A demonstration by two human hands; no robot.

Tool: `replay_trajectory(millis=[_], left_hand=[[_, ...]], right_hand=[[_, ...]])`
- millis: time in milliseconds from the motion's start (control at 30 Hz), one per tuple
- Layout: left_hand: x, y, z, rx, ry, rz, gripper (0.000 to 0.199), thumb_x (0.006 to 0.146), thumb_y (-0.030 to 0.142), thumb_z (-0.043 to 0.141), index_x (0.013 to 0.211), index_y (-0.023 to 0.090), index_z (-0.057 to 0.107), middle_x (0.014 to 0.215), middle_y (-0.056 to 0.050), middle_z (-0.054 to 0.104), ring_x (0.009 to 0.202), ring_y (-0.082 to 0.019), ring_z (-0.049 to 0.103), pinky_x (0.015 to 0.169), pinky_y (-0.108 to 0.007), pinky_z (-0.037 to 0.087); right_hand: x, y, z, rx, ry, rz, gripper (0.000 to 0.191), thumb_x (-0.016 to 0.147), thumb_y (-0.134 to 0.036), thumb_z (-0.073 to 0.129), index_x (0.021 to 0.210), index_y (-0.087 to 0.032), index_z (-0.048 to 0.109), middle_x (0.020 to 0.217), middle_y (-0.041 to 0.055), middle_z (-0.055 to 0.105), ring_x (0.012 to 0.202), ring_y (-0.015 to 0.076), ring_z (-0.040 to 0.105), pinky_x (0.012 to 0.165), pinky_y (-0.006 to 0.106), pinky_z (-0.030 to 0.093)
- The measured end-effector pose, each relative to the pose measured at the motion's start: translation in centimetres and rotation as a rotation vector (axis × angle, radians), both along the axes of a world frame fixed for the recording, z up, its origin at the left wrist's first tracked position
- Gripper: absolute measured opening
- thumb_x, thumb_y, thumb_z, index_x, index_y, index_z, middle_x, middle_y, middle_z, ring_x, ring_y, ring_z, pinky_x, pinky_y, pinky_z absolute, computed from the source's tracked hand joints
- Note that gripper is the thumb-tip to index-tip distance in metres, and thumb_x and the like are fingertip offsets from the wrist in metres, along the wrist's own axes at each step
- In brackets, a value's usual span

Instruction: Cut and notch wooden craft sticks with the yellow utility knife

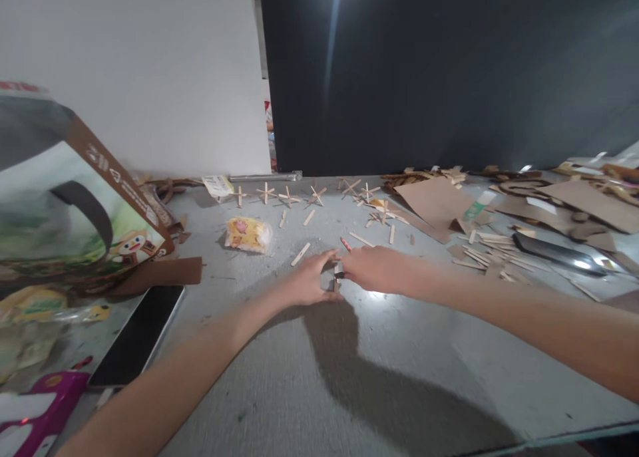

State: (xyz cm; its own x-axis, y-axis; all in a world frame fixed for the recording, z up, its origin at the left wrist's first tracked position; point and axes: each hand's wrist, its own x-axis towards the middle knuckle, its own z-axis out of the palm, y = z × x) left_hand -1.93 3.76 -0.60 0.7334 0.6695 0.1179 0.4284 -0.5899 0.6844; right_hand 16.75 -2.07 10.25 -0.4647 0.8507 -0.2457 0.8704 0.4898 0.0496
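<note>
My left hand (312, 279) is curved with thumb and fingers at the two ends of a short wooden craft stick (336, 285) on the table. My right hand (372, 267) is closed round a slim tool (345, 244) with a red end, most of it hidden by the fingers; a small grey part shows just above the stick. Loose craft sticks (300, 254) lie beyond my hands. Farther back stand several star shapes (288, 196) of crossed sticks. A yellow printed packet (247, 235) lies left of them.
At left are a phone (140, 337), a magenta glue gun (44, 404) and a large printed box (74, 197). Cardboard pieces (424, 201), a stick pile (492, 254) and a black-handled tool (559, 254) lie at right. A dark panel (424, 78) rises behind the table.
</note>
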Motion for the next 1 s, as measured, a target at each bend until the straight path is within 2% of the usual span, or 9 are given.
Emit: replay_trajectory(millis=[67, 133, 233, 367, 600, 767, 867, 1000], left_hand=[[0.0, 0.0, 0.0, 0.019, 0.014, 0.033, 0.11, 0.068, 0.049, 0.095, 0.16, 0.028, 0.038, 0.167, -0.018, 0.045, 0.154, -0.039, 0.044, 0.125, -0.055, 0.036], [-0.1, 0.0, 0.0, 0.03, 0.011, 0.045, 0.108, 0.067, 0.049, 0.096, 0.158, 0.027, 0.041, 0.165, -0.018, 0.045, 0.153, -0.039, 0.044, 0.125, -0.053, 0.037], [-0.2, 0.0, 0.1, 0.042, -0.03, 0.065, 0.099, 0.072, 0.048, 0.092, 0.156, 0.028, 0.043, 0.163, -0.017, 0.046, 0.152, -0.035, 0.045, 0.123, -0.05, 0.04], [-0.3, -0.1, 0.2, 0.013, -0.087, 0.158, 0.082, 0.084, 0.048, 0.081, 0.154, 0.027, 0.045, 0.152, -0.016, 0.054, 0.139, -0.032, 0.057, 0.113, -0.048, 0.05], [0.3, -1.2, 0.6, 0.148, 0.025, 0.164, 0.063, 0.086, 0.033, 0.078, 0.142, 0.023, 0.053, 0.145, -0.014, 0.057, 0.144, -0.033, 0.05, 0.122, -0.052, 0.04], [0.3, -0.9, 0.4, 0.204, 0.059, 0.175, 0.029, 0.09, 0.034, 0.075, 0.114, 0.022, 0.066, 0.122, -0.01, 0.064, 0.128, -0.032, 0.059, 0.117, -0.051, 0.045], [0.2, -0.9, 0.4, 0.276, 0.089, 0.181, 0.008, 0.098, 0.026, 0.063, 0.102, 0.022, 0.067, 0.111, -0.008, 0.065, 0.12, -0.029, 0.061, 0.118, -0.051, 0.044], [0.5, -1.8, 0.8, 0.366, 0.22, 0.196, 0.026, 0.099, 0.008, 0.046, 0.097, 0.02, 0.068, 0.107, -0.01, 0.065, 0.119, -0.03, 0.062, 0.112, -0.049, 0.048]], right_hand=[[0.9, 0.1, -0.3, -0.013, 0.012, -0.009, 0.024, 0.102, -0.015, 0.056, 0.092, -0.016, 0.078, 0.088, 0.0139, 0.076, 0.077, 0.025, 0.074, 0.065, 0.03, 0.045], [2.1, -0.1, -1.0, -0.007, 0.054, -0.01, 0.031, 0.106, -0.021, 0.051, 0.092, -0.017, 0.078, 0.086, 0.0129, 0.076, 0.076, 0.0243, 0.073, 0.062, 0.029, 0.042], [3.8, -0.8, -2.8, 0.044, 0.184, -0.083, 0.032, 0.109, -0.025, 0.047, 0.109, -0.023, 0.079, 0.087, 0.0093, 0.078, 0.075, 0.0224, 0.072, 0.059, 0.027, 0.037], [5.4, -1.6, -5.2, 0.146, 0.353, -0.185, 0.036, 0.111, -0.035, 0.044, 0.127, -0.026, 0.075, 0.086, 0.0071, 0.08, 0.068, 0.0203, 0.072, 0.057, 0.027, 0.035], [6.5, -2.0, -8.3, 0.246, 0.539, -0.224, 0.043, 0.11, -0.037, 0.041, 0.137, -0.022, 0.071, 0.089, 0.0086, 0.083, 0.073, 0.023, 0.076, 0.064, 0.029, 0.045], [7.0, -2.3, -9.8, 0.318, 0.611, -0.216, 0.044, 0.11, -0.038, 0.04, 0.138, -0.022, 0.07, 0.1, 0.0106, 0.084, 0.077, 0.0234, 0.078, 0.069, 0.029, 0.05], [7.4, -2.4, -9.9, 0.311, 0.632, -0.227, 0.044, 0.11, -0.039, 0.039, 0.135, -0.022, 0.071, 0.095, 0.0098, 0.083, 0.074, 0.0223, 0.077, 0.068, 0.028, 0.049], [7.7, -2.6, -9.7, 0.28, 0.652, -0.262, 0.045, 0.11, -0.043, 0.038, 0.131, -0.023, 0.072, 0.085, 0.0072, 0.08, 0.067, 0.0208, 0.072, 0.067, 0.028, 0.047]])
